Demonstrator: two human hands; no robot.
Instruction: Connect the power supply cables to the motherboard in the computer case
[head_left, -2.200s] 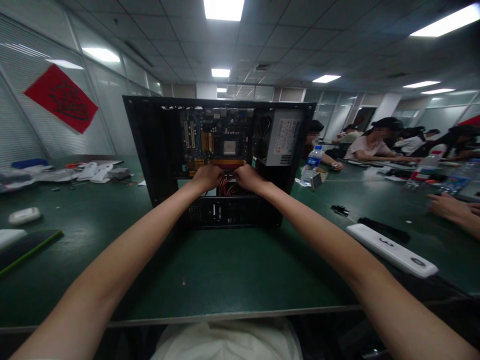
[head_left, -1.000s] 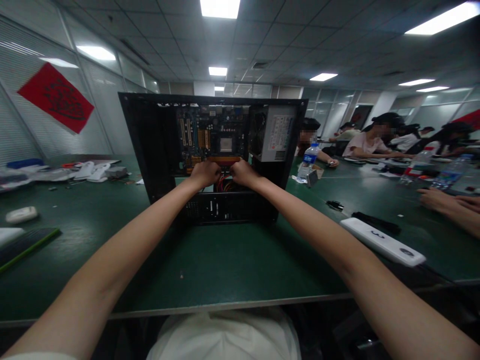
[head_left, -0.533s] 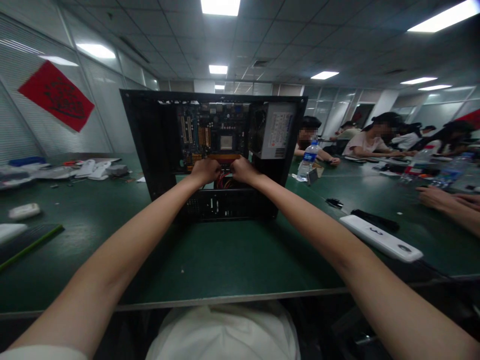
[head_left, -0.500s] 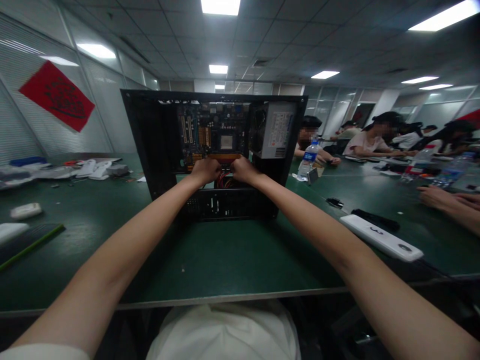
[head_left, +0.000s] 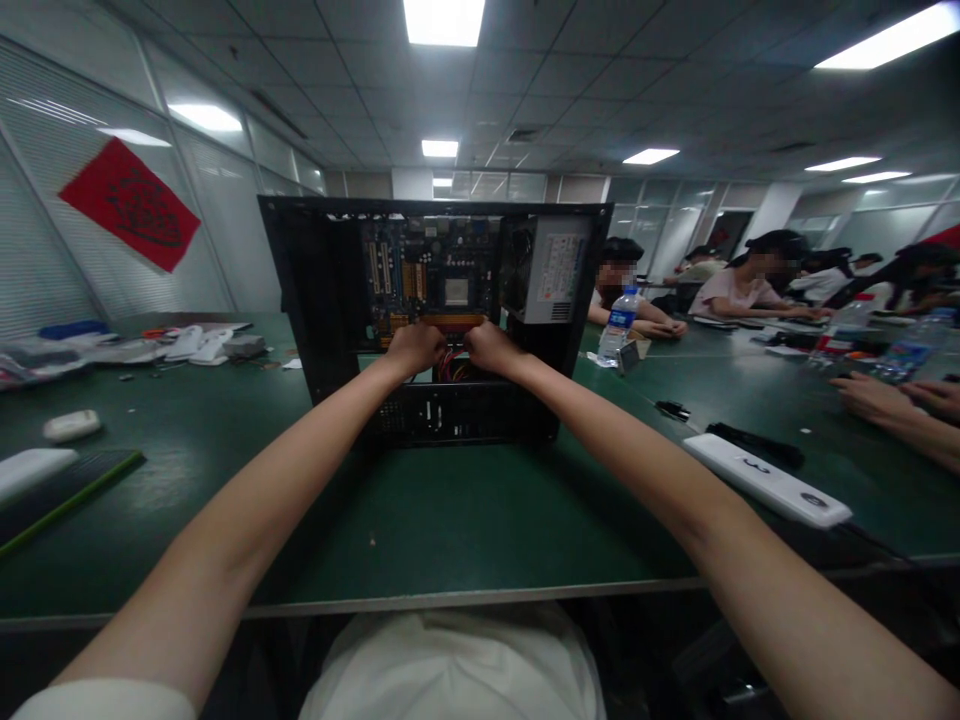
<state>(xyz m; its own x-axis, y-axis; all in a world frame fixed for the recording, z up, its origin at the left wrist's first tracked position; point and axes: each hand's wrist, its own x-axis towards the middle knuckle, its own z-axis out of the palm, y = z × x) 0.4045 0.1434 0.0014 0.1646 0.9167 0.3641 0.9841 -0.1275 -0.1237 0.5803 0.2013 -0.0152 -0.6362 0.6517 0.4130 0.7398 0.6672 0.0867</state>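
Note:
A black computer case (head_left: 450, 418) stands upright on the table, its open side facing me. Inside it are a motherboard (head_left: 431, 262) with a square metal processor (head_left: 455, 291) and, at the right, a silver power supply (head_left: 561, 270). My left hand (head_left: 416, 348) and my right hand (head_left: 491, 348) are both closed at the motherboard's lower edge, at either end of the orange and yellow memory slots (head_left: 454, 324). What the fingers pinch is hidden from me. Coloured cables (head_left: 454, 367) hang between and below the hands.
On the right lie a white power strip (head_left: 765, 480) and a black item (head_left: 756, 443). A water bottle (head_left: 619, 325) stands behind them. Several people sit farther back, and another person's hands (head_left: 881, 405) rest at the right. Papers and white parts (head_left: 202, 345) lie at the left.
Both hands stay closed at the ends of the memory slots. The whole view has shifted slightly, so the case's top edge appears a little lower.

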